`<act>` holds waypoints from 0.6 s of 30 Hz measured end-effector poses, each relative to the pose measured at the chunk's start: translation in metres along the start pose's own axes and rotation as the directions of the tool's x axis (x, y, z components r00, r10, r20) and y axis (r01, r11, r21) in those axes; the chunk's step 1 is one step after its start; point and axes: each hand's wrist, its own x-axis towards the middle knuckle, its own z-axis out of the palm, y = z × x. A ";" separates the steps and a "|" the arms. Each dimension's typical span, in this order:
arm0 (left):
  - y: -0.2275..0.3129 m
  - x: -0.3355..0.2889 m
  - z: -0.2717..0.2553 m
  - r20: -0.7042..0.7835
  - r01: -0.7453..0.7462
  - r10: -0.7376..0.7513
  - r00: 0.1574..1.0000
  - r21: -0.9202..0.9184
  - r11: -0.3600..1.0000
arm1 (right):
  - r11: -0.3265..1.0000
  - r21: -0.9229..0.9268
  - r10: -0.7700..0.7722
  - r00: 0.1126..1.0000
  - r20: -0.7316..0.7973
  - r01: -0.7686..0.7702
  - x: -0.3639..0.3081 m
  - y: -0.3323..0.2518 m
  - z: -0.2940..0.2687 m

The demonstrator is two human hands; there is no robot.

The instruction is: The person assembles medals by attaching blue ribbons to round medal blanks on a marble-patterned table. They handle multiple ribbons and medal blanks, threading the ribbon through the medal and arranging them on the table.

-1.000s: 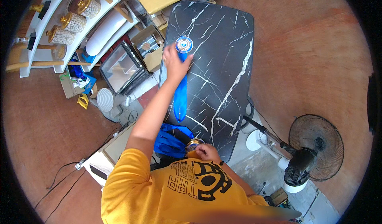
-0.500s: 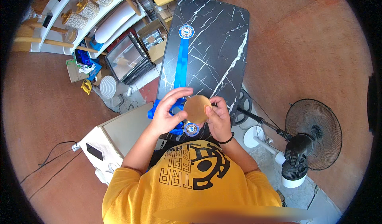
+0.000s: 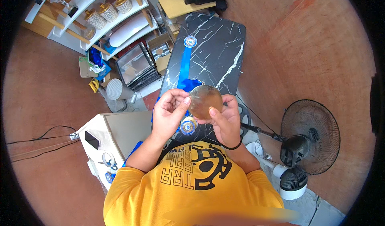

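My right hand (image 3: 227, 119) grips a large round gold medal (image 3: 208, 101) above the near part of the table, its plain face toward me. My left hand (image 3: 170, 109) is closed at the medal's left rim, thumb against curled fingers. Bunched blue ribbon (image 3: 188, 84) lies just behind the medal. Close below sits a round piece with a blue-and-white emblem (image 3: 188, 126), partly overlapped by my hands. Farther up the table, a medal with a similar emblem (image 3: 190, 41) lies at the end of a straight blue ribbon (image 3: 184, 63).
The black marble-patterned table (image 3: 224, 45) extends away from me. At right stands a black fan (image 3: 311, 135). A white cabinet (image 3: 132, 125) at left holds a phone (image 3: 92, 139) and scissors (image 3: 108, 160). Shelves (image 3: 120, 37) with gold-lidded jars stand at the far left.
The medal has tilted and risen slightly toward the far side. My left fingers, spread apart before, have closed in at its rim. The whole view has shifted a little.
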 end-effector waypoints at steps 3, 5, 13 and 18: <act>0.011 -0.013 0.005 -0.002 -0.013 0.014 1.000 0.014 1.000 | 0.996 -0.057 -0.069 0.997 0.020 0.070 -0.013 -0.003 0.004; 0.016 -0.020 0.008 0.006 -0.041 0.041 0.999 0.025 0.999 | 0.944 -0.252 -0.208 0.977 0.039 0.211 -0.021 -0.004 0.007; 0.018 -0.046 0.039 0.245 -0.050 0.062 0.968 -0.055 0.997 | -0.022 -0.740 -0.575 0.597 0.560 0.673 -0.031 -0.010 0.015; 0.020 -0.041 0.033 0.258 0.253 -0.175 0.950 -0.310 0.916 | -0.096 -0.776 -0.515 0.637 0.574 0.623 -0.041 -0.013 0.016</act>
